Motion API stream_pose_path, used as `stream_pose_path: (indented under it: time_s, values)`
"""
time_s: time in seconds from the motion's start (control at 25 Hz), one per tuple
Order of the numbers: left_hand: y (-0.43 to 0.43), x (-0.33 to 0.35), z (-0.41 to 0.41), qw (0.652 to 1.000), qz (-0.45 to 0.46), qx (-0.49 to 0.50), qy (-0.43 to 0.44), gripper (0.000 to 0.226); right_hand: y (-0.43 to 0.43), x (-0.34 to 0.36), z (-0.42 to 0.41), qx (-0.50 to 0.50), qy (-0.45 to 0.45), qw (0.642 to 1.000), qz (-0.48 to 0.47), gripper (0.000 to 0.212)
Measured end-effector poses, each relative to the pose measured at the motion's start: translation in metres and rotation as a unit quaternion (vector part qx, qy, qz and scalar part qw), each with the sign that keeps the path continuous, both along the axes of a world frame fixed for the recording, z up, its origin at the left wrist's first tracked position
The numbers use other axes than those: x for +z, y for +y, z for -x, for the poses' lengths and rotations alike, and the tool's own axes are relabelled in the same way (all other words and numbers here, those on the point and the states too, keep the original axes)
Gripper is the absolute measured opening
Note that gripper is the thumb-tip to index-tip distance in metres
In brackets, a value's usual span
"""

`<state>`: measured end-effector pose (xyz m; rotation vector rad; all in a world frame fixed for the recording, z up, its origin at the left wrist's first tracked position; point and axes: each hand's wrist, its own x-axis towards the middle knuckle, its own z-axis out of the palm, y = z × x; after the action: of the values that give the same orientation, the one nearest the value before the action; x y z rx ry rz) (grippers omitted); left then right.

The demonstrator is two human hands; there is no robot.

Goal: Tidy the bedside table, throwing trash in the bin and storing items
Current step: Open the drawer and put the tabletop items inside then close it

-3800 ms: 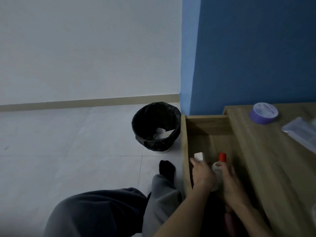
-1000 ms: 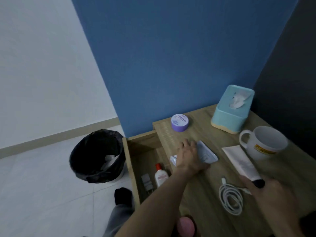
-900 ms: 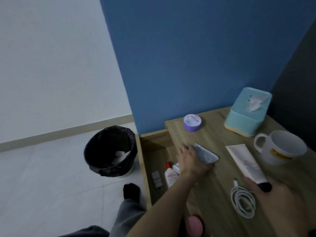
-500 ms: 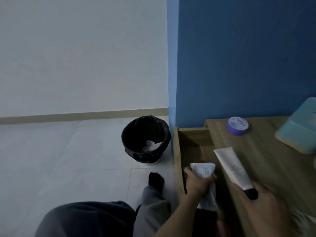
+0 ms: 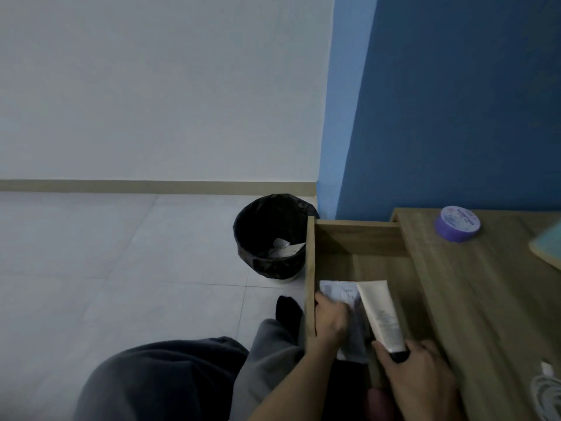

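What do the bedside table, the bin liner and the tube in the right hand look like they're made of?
Bedside table: wood or wood-look laminate, matte, with visible grain lines.
Bin liner: thin black plastic film, crinkled and faintly glossy.
Tube in the right hand: probably soft plastic, smooth white, flat crimped end, dark cap.

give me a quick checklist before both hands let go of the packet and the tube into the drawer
1. Drawer pulled open: ok.
2. Left hand gripping the pale packet over the drawer: ok.
3. Right hand gripping the white tube at its black-capped end: ok.
4. Tube clear of the tabletop edge: cannot tell, it runs close beside it.
5. Free space on the drawer floor under both items: cannot tell, hands and items hide it.
6. Bin out of the way on the floor: ok.
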<state>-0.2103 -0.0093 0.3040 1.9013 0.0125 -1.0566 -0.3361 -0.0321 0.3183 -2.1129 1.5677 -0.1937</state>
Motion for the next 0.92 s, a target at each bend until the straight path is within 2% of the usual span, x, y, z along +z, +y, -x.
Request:
stream_pose_path:
  time_s: [0.08, 0.16, 0.24, 0.28, 0.48, 0.68, 0.88, 0.92]
  values:
    - [-0.005, 0.009, -0.012, 0.997, 0.025, -0.025, -0.062, 0.052, -0.009, -0.013, -0.011, -0.018, -0.008, 1.000, 0.005, 0.040]
    - [-0.017, 0.012, -0.021, 0.987, 0.057, -0.047, -0.146, 0.057, -0.027, -0.019, -0.022, -0.039, -0.015, 0.999, 0.000, 0.041]
    - [-0.037, 0.011, -0.033, 0.974, 0.046, -0.055, -0.215, 0.057, -0.049, -0.025, -0.035, -0.054, -0.030, 0.998, 0.003, 0.043]
    - [-0.047, 0.009, -0.041, 0.973, 0.037, -0.054, -0.222, 0.056, -0.059, -0.025, -0.042, -0.061, -0.037, 0.997, 0.002, 0.044]
    - [-0.087, -0.026, -0.060, 0.980, 0.009, -0.077, -0.185, 0.046, -0.099, -0.049, -0.074, -0.103, -0.057, 0.993, -0.022, 0.044]
    - [-0.103, -0.075, -0.066, 0.992, -0.003, -0.068, -0.105, 0.049, -0.111, -0.076, -0.092, -0.102, -0.067, 0.991, -0.048, 0.048]
    - [-0.095, -0.050, -0.058, 0.990, -0.013, -0.081, -0.118, 0.052, -0.111, -0.083, -0.101, -0.090, -0.073, 0.990, -0.084, 0.048]
    - [-0.096, -0.051, -0.058, 0.994, -0.012, -0.062, -0.084, 0.051, -0.111, -0.081, -0.101, -0.091, -0.072, 0.989, -0.094, 0.048]
